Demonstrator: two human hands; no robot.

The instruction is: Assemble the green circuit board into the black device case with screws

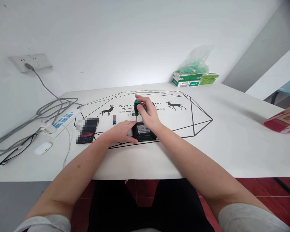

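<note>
A black device with a white label lies flat on the printed white mat near the table's front. My right hand is wrapped round the green and black handle of a screwdriver, held upright. Its shaft points down at the device's upper left corner. My left hand rests against the device's left side, thumb along the lower left edge and fingers stretched toward the screwdriver tip. A small screwdriver with a reddish and blue handle lies left of the device.
Left are a phone, a power strip with cables, a white earbud case and glasses. Green and white boxes under a plastic bag stand at the back. A red package lies at the right edge.
</note>
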